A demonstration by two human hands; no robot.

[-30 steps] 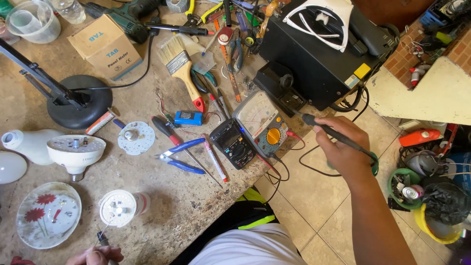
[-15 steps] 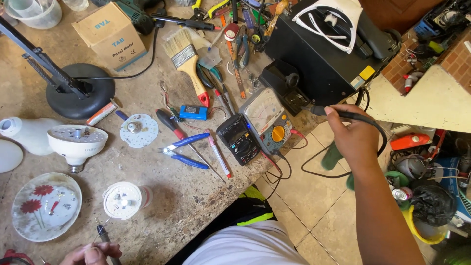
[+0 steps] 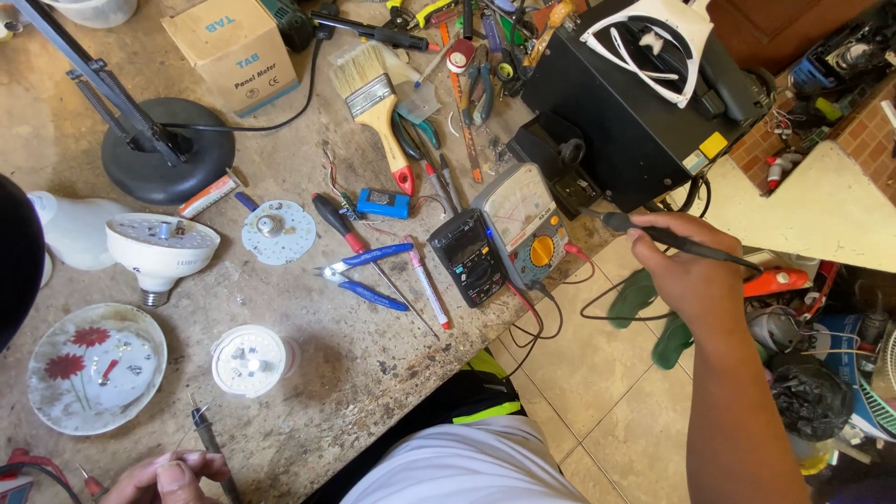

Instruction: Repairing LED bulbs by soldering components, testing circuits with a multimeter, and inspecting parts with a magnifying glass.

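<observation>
Left hand [image 3: 163, 476], at the near desk [image 3: 373, 373] edge, fingers pinched on a thin black probe [image 3: 210, 443] whose tip points at a round white lamp base [image 3: 248, 359]. Beside it, a flowered plate [image 3: 89, 369]. Right hand [image 3: 691, 271], off the desk edge over the tiled floor, fingers closed around a black soldering iron [image 3: 672, 238], tip toward an analogue meter [image 3: 523, 224]. Farther: blue pliers [image 3: 364, 271], paintbrush [image 3: 373, 103], black box unit [image 3: 644, 103].

A tan cardboard box [image 3: 235, 49] stands at the bench's far edge; the black multimeter's dark screen [image 3: 460, 248] sits mid-bench.
</observation>
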